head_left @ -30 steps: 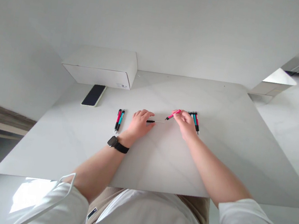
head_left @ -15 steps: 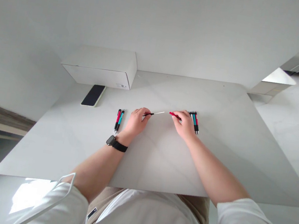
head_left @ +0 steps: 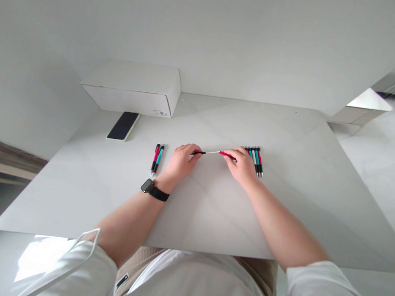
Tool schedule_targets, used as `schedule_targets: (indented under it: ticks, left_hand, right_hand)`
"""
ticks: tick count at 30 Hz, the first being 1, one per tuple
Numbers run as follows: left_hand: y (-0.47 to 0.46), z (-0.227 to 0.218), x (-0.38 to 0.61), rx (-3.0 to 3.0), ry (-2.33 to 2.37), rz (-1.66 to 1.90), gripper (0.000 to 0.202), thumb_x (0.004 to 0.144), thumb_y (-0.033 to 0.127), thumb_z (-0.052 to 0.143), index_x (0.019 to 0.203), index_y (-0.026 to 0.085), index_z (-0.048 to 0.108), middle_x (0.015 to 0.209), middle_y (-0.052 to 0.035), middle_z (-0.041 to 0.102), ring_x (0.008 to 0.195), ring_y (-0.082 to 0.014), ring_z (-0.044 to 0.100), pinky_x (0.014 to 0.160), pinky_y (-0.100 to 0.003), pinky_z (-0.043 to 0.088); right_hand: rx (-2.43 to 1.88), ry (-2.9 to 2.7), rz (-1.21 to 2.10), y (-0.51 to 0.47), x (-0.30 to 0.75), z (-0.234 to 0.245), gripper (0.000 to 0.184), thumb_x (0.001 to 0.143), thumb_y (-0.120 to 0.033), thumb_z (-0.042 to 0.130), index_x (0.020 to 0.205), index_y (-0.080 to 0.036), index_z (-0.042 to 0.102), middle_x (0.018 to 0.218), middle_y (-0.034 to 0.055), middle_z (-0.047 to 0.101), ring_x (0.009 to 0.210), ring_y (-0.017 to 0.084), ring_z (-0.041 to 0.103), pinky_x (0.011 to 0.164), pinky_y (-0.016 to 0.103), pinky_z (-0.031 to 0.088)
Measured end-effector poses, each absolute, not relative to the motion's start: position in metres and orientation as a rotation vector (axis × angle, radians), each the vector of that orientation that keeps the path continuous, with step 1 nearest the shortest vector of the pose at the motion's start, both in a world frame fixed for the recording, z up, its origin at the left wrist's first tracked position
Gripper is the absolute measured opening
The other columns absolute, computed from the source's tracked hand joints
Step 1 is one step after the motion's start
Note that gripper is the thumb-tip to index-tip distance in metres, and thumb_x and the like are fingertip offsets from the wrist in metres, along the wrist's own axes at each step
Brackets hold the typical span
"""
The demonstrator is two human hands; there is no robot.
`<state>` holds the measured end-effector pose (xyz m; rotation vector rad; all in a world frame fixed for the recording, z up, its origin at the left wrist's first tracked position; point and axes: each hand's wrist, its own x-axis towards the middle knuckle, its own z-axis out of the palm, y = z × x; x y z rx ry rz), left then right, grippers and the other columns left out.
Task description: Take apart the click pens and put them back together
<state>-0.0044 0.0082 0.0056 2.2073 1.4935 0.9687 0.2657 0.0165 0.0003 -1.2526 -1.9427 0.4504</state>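
My left hand (head_left: pixel 182 160) is closed in a pinch on the black front part of a pen (head_left: pixel 199 153), from which a thin white refill (head_left: pixel 213 152) sticks out to the right. Opposite it, my right hand (head_left: pixel 242 168) grips a red pen barrel (head_left: pixel 225 154). The refill's tip meets the barrel's left end; whether it is inside, I cannot tell. Just left of my left hand lie a red pen (head_left: pixel 155 157) and a teal pen (head_left: pixel 158 160), side by side. Several pens (head_left: pixel 257 161) lie in a row beside my right hand, which partly hides them.
A long white box (head_left: pixel 130 101) stands at the back left of the white table (head_left: pixel 202 214), against the wall. In front of it lies a dark-screened phone (head_left: pixel 123 126). A black watch (head_left: pixel 153 189) is on my left wrist.
The refill and the red barrel have come together, closing the gap between them. My right hand has shifted slightly left, so more of the pen row shows.
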Motion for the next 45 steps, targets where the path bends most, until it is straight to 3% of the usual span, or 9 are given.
schedule_targets:
  ticks: [23, 45]
  left_hand:
    - [0.004, 0.008, 0.003, 2.241, 1.352, 0.833, 0.015, 0.099, 0.032, 0.064, 0.108, 0.026, 0.075, 0.107, -0.0039, 0.078, 0.101, -0.0252, 0.07, 0.1, -0.043, 0.051]
    - [0.001, 0.015, 0.004, 2.235, 1.341, 0.753, 0.021, 0.101, 0.031, 0.058, 0.103, 0.025, 0.079, 0.098, -0.003, 0.079, 0.093, -0.0234, 0.07, 0.094, -0.038, 0.051]
  right_hand:
    - [-1.196, -2.202, 0.315, 0.008, 0.255, 0.0, 0.025, 0.1, -0.026, 0.065, 0.119, -0.032, 0.08, 0.106, 0.0065, 0.072, 0.093, 0.023, 0.069, 0.087, 0.036, 0.053]
    - [-1.117, -2.266, 0.21, 0.005, 0.254, 0.003, 0.023, 0.099, -0.022, 0.066, 0.115, -0.029, 0.081, 0.1, 0.005, 0.072, 0.089, 0.021, 0.068, 0.087, 0.035, 0.049]
